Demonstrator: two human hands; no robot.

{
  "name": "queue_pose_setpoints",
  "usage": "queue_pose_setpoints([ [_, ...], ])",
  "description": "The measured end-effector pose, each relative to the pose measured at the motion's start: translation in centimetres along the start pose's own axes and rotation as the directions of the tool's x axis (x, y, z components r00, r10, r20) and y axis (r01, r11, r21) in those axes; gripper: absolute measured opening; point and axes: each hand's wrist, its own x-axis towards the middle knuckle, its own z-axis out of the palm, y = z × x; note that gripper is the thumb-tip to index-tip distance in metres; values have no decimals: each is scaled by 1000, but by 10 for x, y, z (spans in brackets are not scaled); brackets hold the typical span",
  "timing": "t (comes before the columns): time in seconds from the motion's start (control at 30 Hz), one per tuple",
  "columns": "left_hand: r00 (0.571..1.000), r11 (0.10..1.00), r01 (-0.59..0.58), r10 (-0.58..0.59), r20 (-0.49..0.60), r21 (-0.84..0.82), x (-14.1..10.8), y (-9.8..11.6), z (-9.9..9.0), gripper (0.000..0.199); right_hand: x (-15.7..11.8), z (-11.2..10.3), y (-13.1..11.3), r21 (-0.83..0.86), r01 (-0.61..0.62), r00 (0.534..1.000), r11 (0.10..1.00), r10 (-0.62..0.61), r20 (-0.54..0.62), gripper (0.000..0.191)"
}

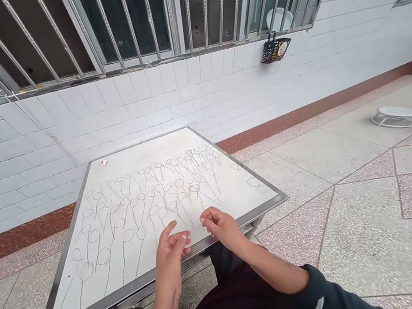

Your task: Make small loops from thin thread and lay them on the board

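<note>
My left hand (171, 253) is above the near edge of the white table, its index finger raised with a yellowish tip and its thumb against the curled fingers. To its right, my right hand (219, 224) has thumb and index finger pinched together. The hands are apart, and anything between the fingers is too thin to make out. Many thin wire-like loops with long tails (140, 233) lie in rough rows across the tabletop beyond my hands. Several plain rings (257, 182) lie toward the right edge.
The white table (167, 141) has a grey metal rim and stands by a tiled wall below a barred window. A small red-and-white item (104, 163) lies at its far left. A patterned bag (275, 50) hangs from the bars. A white stool (394, 115) stands on the floor to the right.
</note>
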Motion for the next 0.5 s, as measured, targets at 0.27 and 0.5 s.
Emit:
queue_pose_setpoints([
  [0.27,983,992,117,-123,-140,-50,-4,-41,-47,60,74,-105,34,-252,-218,947,943,142,-287,9],
  [0.5,975,988,146,-151,-162,-47,-7,-45,-53,64,109,-114,45,-436,-286,948,853,185,-259,20],
])
